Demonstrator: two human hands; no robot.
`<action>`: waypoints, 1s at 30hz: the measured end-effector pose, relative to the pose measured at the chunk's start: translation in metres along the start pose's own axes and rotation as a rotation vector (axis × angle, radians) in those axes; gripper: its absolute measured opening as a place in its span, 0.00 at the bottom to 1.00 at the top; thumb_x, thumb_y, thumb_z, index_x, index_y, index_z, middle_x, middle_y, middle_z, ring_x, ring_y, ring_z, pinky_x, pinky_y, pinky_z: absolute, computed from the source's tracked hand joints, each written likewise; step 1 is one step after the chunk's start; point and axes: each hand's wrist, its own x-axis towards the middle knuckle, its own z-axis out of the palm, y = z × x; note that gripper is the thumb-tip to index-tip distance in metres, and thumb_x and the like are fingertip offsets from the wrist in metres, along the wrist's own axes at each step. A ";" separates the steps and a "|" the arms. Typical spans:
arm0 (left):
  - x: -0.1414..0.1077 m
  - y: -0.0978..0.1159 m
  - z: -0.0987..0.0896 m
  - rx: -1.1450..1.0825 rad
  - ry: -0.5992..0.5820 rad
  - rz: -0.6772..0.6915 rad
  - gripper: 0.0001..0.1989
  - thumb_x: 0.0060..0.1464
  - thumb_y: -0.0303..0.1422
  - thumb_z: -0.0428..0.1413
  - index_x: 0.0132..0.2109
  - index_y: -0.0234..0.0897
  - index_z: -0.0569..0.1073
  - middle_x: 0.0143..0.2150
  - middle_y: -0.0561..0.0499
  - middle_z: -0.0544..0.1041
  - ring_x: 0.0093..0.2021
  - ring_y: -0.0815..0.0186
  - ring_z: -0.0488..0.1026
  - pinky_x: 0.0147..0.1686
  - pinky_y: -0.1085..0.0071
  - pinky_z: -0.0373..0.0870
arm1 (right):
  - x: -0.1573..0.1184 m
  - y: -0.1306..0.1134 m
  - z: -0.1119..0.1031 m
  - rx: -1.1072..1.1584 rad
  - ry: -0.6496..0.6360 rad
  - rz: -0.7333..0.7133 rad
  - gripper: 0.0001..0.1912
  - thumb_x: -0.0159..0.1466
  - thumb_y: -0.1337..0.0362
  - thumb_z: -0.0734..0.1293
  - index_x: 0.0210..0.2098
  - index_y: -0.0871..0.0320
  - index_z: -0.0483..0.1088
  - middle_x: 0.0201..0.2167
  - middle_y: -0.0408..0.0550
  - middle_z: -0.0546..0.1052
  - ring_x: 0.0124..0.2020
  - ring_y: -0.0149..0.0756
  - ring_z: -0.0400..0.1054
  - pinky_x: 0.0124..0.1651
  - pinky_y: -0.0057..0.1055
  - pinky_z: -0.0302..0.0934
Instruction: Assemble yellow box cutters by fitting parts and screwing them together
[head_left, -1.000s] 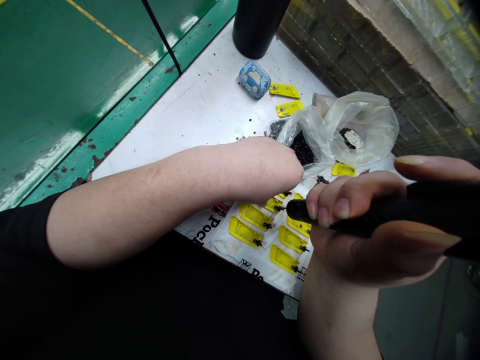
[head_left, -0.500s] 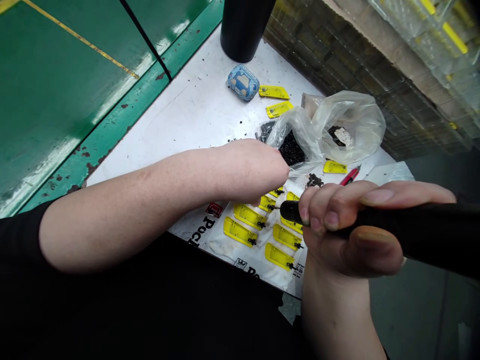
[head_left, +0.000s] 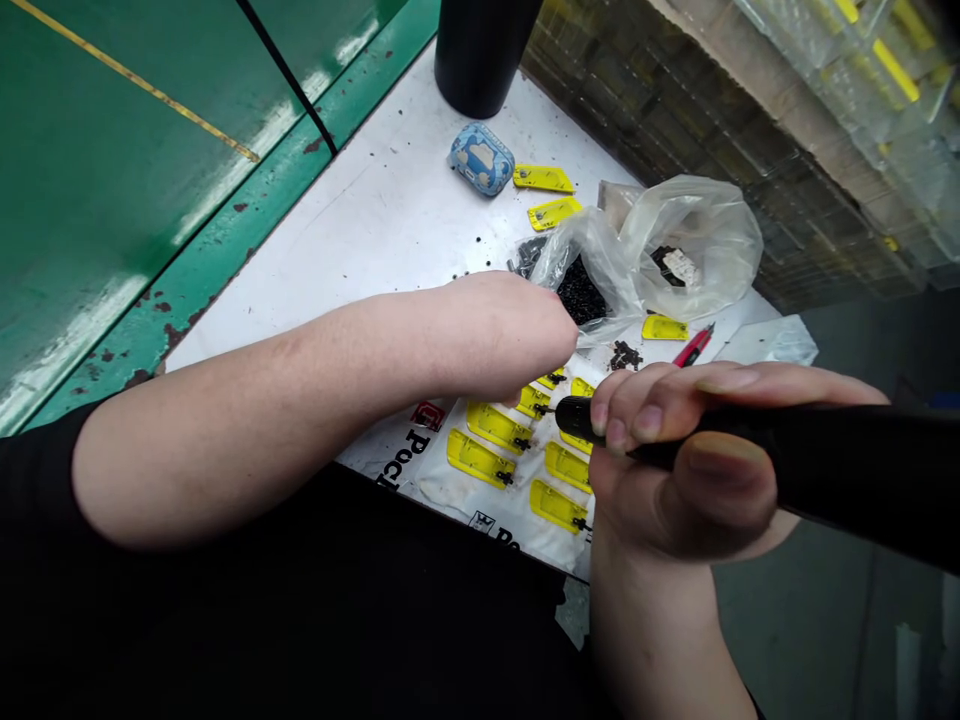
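My right hand point(head_left: 682, 450) is wrapped round a black electric screwdriver point(head_left: 832, 460). Its thin bit points left and meets the dark fitting at the end of a yellow piece point(head_left: 532, 400). My left hand point(head_left: 517, 325) reaches over the same row from the left, beside that piece; its fingers are hidden beneath it. Several yellow pieces with small black fittings lie in two rows on a printed white sheet point(head_left: 435, 490). Just past my left hand is an open plastic bag of small black parts point(head_left: 581, 295).
Behind stand a second clear bag point(head_left: 697, 240), a blue patterned case point(head_left: 482, 160) and a black cylinder point(head_left: 484, 60). A red pen-like tool point(head_left: 694, 345) and loose yellow pieces point(head_left: 544, 179) lie on the white table point(head_left: 330, 230). Stacked clear-wrapped boxes point(head_left: 697, 120) rise at the back right.
My right hand and the screwdriver have shifted slightly left in view, with the bit still at the same yellow piece. The whole view has moved a little; my left hand stays nearly still.
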 end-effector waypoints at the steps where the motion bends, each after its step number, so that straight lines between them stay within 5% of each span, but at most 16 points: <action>1: 0.000 0.000 0.000 -0.004 0.002 0.002 0.06 0.54 0.34 0.73 0.41 0.44 0.89 0.36 0.47 0.85 0.38 0.56 0.79 0.37 0.63 0.66 | -0.001 0.000 0.002 0.003 0.024 -0.010 0.14 0.61 0.52 0.83 0.39 0.48 0.79 0.21 0.33 0.68 0.16 0.28 0.59 0.19 0.31 0.60; 9: 0.001 -0.002 0.004 -0.070 0.024 0.000 0.05 0.52 0.33 0.73 0.38 0.44 0.88 0.35 0.45 0.85 0.38 0.52 0.79 0.40 0.59 0.68 | -0.007 -0.012 0.000 -0.330 0.045 0.119 0.25 0.65 0.33 0.73 0.47 0.41 0.69 0.22 0.34 0.58 0.17 0.32 0.54 0.24 0.35 0.59; 21: 0.001 -0.001 0.004 -0.102 0.035 -0.012 0.07 0.50 0.29 0.70 0.38 0.43 0.88 0.33 0.45 0.83 0.39 0.52 0.79 0.41 0.60 0.68 | -0.008 -0.003 -0.007 -0.023 0.025 0.110 0.17 0.60 0.46 0.83 0.41 0.43 0.77 0.22 0.35 0.63 0.18 0.31 0.56 0.21 0.34 0.60; 30: 0.003 -0.002 0.006 -0.065 0.007 -0.018 0.09 0.51 0.31 0.69 0.41 0.45 0.88 0.37 0.47 0.84 0.42 0.52 0.80 0.44 0.61 0.70 | -0.001 -0.004 0.001 -0.125 0.051 0.072 0.23 0.62 0.39 0.80 0.33 0.46 0.70 0.20 0.35 0.61 0.16 0.30 0.54 0.20 0.33 0.56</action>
